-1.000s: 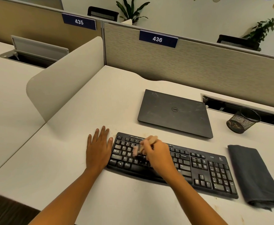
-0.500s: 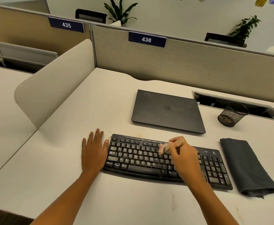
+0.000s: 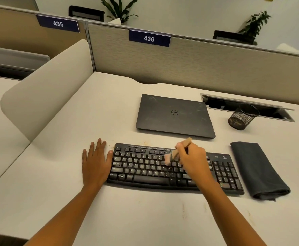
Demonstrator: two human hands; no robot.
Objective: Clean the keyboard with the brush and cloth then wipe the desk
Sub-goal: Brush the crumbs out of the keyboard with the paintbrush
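Head view, single frame. Clock bearings were taken from the keyboard's centre.

A curved divider panel (image 3: 44,89) stood at 10 o'clock along the left edge of the desk (image 3: 65,183). The desk top was off-white, with faint brownish marks toward 5 o'clock near its front edge.

Left hand (image 3: 96,163): flat on the desk at 9 o'clock, fingers straight and slightly spread, holding nothing. The thumb tip was just beside the keyboard's left end; contact could not be resolved.

Keyboard (image 3: 141,168): black, lying across the desk in front of the person.

Brush (image 3: 175,153): wooden handle, pale bristles. The bristles were down on the keys right of centre and blurred. The handle tilted up and away toward 1 o'clock.

Right hand (image 3: 194,159): over the keyboard's right-centre, fingers and thumb curled round the brush handle, gripping it.

A closed dark laptop (image 3: 175,119) lay at 12 o'clock, separated from the keyboard by a narrow strip of desk.

A black mesh pen cup (image 3: 241,117) stood at 2 o'clock, just in front of an open cable slot (image 3: 269,112) in the desk.

Cloth (image 3: 256,167): dark grey, folded, on the desk at 3 o'clock, just beside the number-pad end. Neither hand touched it.
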